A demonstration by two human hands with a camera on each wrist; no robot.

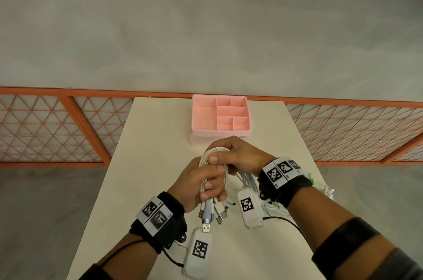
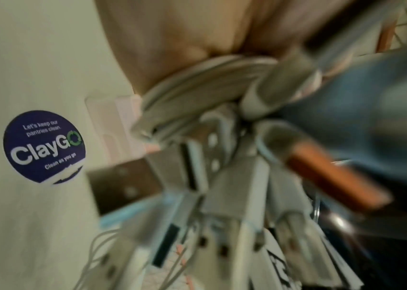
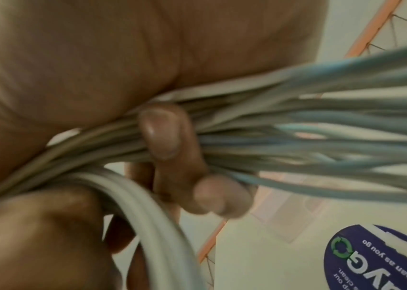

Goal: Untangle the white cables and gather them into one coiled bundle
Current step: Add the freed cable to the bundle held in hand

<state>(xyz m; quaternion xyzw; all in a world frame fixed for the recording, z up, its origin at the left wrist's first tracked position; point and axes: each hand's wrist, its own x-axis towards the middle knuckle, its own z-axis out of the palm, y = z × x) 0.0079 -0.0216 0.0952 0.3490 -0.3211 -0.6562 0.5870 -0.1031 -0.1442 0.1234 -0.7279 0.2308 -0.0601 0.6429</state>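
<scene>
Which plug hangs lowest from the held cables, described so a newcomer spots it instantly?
Start at the pale table, then the left hand gripping the white cables. Below its fingers plugs fan out; the lowest is the USB plug, the only one on a pale blue sleeve, pointing straight down.
</scene>
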